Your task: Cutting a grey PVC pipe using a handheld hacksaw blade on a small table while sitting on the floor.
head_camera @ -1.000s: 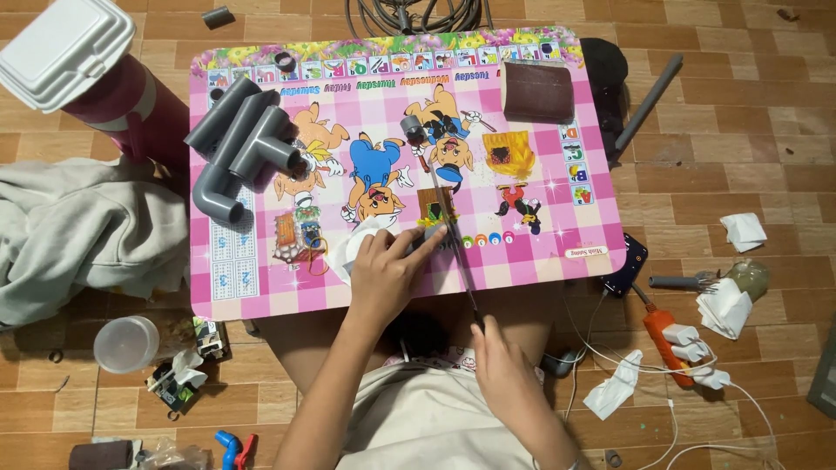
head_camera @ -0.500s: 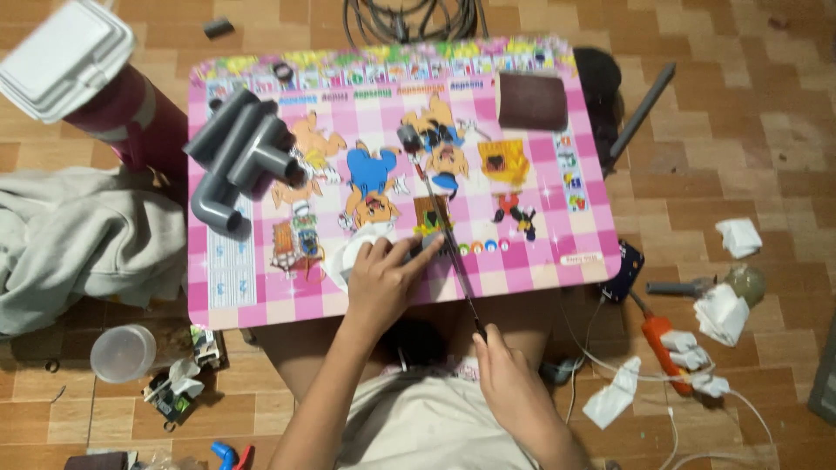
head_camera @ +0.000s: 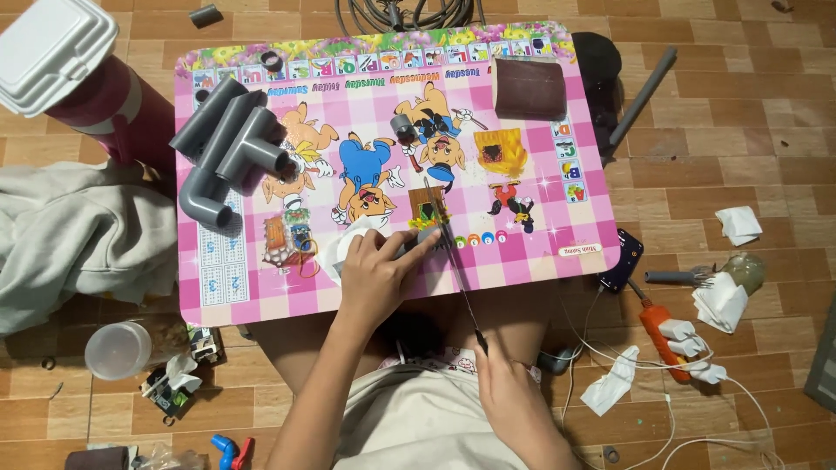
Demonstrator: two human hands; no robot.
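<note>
Left hand (head_camera: 376,271) is flat on the table (head_camera: 557,226), fingers pressed down on a small grey pipe piece (head_camera: 424,237) w/ a bit of white tissue (head_camera: 344,248) under the palm, so the piece sits near the front edge of the table, about the middle. Right hand (head_camera: 505,396) is down by the lap, fingers curled round the handle end of a thin saw blade (head_camera: 453,261) that runs up and across the pipe piece. Containers: clear plastic cup (head_camera: 117,350) lying on the floor left of the knees, cant tell whats in it; white foam box (head_camera: 54,43) closed, sitting on top of a maroon cylinder (head_camera: 109,109) at the top left, contents hidden. On the table theres a grey pipe assembly (head_camera: 228,148) w/ elbows and a tee at the left, a brown sandpaper block (head_camera: 529,87) top right, and a small grey fitting (head_camera: 404,127) mid-table. Table is a low pink checked kids one w/ cartoon prints. Floor is brown brick-look tile, pretty messy: grey cloth (head_camera: 74,239) at left, orange tool (head_camera: 664,335) w/ white cable at right, crumpled tissues (head_camera: 738,224) around, black cables (head_camera: 418,13) at top.
</note>
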